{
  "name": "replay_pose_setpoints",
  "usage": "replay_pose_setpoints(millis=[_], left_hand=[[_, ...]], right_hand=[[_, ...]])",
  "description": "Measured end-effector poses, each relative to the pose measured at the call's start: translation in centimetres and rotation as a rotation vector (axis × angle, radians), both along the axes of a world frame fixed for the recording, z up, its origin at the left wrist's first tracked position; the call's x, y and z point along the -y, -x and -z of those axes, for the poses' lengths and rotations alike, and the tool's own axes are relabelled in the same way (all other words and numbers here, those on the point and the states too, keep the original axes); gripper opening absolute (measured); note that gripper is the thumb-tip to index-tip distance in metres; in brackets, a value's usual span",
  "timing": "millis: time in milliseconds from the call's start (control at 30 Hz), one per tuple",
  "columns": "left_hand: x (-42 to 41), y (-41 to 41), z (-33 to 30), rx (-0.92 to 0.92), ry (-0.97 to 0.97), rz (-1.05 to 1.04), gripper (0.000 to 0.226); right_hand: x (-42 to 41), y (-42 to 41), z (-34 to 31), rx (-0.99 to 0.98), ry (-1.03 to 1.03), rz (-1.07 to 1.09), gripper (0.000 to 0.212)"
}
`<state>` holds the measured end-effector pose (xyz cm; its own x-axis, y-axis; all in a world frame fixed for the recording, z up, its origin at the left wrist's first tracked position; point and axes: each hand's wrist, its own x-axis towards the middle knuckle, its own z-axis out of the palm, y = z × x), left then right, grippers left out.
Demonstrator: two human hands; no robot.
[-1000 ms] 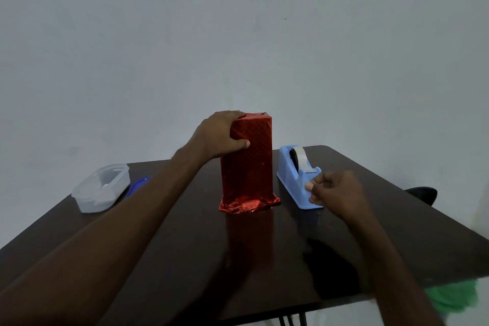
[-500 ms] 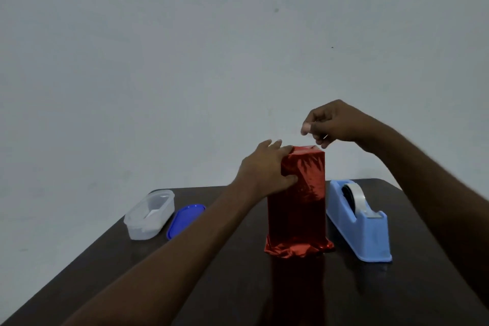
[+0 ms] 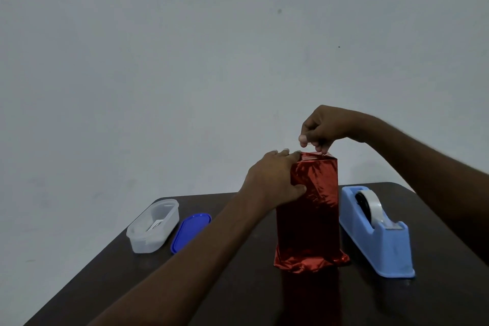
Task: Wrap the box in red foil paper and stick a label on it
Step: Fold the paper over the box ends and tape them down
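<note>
Box [image 3: 309,209] in red foil [image 3: 311,262]: upright near the middle of the dark table [image 3: 238,294], foil crumpled and flared out at the bottom edge, flattened on top.

Left hand [image 3: 275,182]: on the upper left side of the box, thumb pressed on the front face, the other fingers laid together over the top left edge, gripping the box.

Right hand [image 3: 324,127]: above the top of the box, fingers curled downward, thumb and forefinger close together, fingertips just at the top surface. Pinching a piece of tape or not: cannot tell, too small and too dark to see.

Tape dispenser [image 3: 378,233]: light blue, just beside the box on the right, not touching it, roll of clear tape [image 3: 369,204] mounted in it, cutter end toward the near side.

Container [image 3: 153,225]: translucent, without lid, at the left part of the table, well apart from the box; something pale inside, not clear what.

Lid [image 3: 190,231]: blue, flat on the table, just beside the container on its right, between container and left forearm.

Behind the table: plain grey wall [image 3: 185,61].
</note>
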<state>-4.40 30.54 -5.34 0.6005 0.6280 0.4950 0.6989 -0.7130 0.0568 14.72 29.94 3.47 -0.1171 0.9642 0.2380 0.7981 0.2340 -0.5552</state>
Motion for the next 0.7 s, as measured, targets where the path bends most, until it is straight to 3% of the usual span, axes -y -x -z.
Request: replay_pose_setpoints(millis=[400, 700], left_hand=[[0.1, -0.3, 0.0, -0.067, 0.023, -0.031, 0.099], [0.5, -0.2, -0.3, -0.083, 0.01, -0.023, 0.095]], right_hand=[[-0.6, 0.4, 0.8, 0.136, 0.043, 0.041, 0.017], [-1.5, 0.8, 0.2, 0.269, 0.068, 0.054, 0.022]])
